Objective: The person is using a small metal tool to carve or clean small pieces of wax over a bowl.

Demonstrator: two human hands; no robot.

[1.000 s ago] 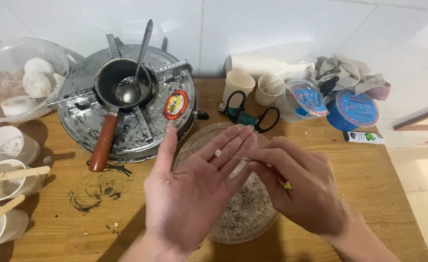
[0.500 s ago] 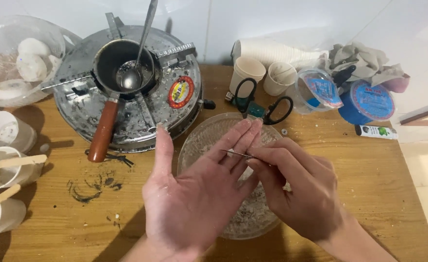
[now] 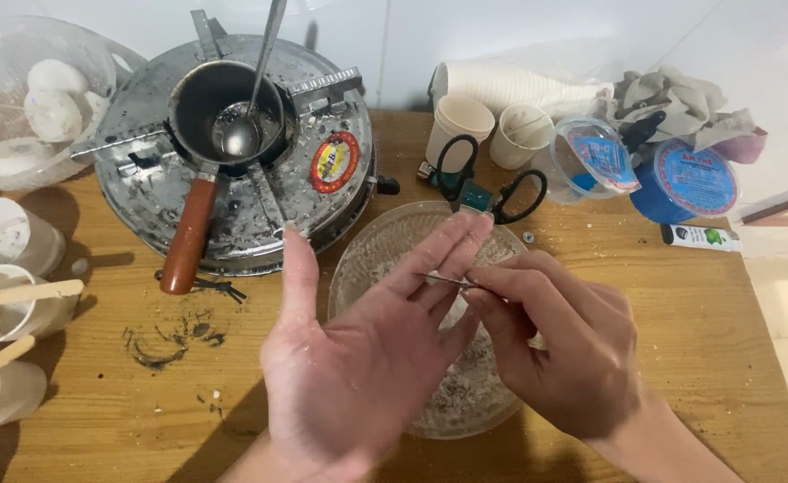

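My left hand (image 3: 358, 358) is spread flat, palm up, over a clear glass bowl (image 3: 367, 259) that holds pale crumbly bits. My right hand (image 3: 559, 344) pinches a thin metal pin (image 3: 447, 280) between thumb and forefinger. The pin's tip rests against the fingers of my left hand. Both hands hover above the bowl, which sits on the wooden table (image 3: 680, 304).
A round metal stove (image 3: 322, 201) carries a small pot (image 3: 206, 107) with a ladle and a brown handle. Black scissors (image 3: 492, 192), paper cups (image 3: 461, 121), lidded tubs (image 3: 693, 179) and a rag lie behind. White cups with wooden sticks (image 3: 9, 295) stand at the left.
My hands have risen slightly and come nearer the camera. My right hand brought the pin against the fingers of the left hand.
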